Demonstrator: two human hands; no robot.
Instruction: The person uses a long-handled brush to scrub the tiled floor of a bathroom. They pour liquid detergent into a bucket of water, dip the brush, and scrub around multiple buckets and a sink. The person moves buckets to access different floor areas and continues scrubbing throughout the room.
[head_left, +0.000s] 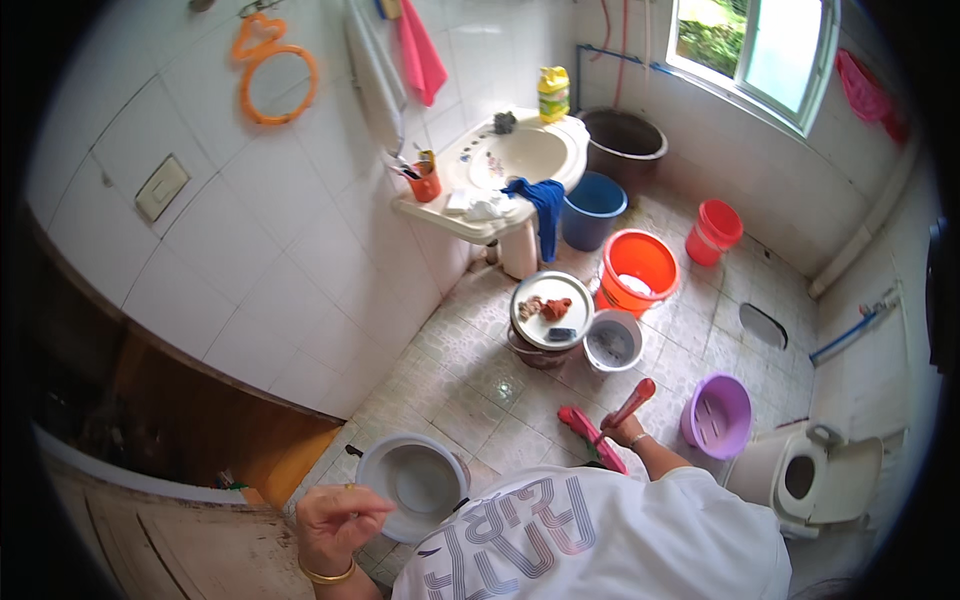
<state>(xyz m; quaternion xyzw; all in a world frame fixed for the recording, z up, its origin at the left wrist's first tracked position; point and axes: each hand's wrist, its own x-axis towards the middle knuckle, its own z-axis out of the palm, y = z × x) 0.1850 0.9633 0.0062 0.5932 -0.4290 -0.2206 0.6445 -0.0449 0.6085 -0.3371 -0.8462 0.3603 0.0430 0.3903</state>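
Note:
My left hand (337, 521), wearing a gold bangle, is raised at the lower left with its fingers curled; nothing shows in it. Beyond it, a grey plastic basin (420, 487) sits on the tiled floor. My right hand (624, 432) grips a red plastic handle (631, 401). Just below that hand lies a red-pink plastic piece (589, 435), partly hidden by the white shirt; I cannot tell whether the two are joined. Ahead are a lidded bucket (553, 300) with rags and a dark block on its lid, and a small white bucket (600, 345) holding greyish water.
A washbasin (450, 206) with a blue cloth (551, 202) juts from the left wall. Orange (645, 262), red (705, 251) and blue (581, 232) buckets stand ahead. On the right are a purple bucket (739, 435), a toilet chair (772, 499) and a floor opening (759, 324).

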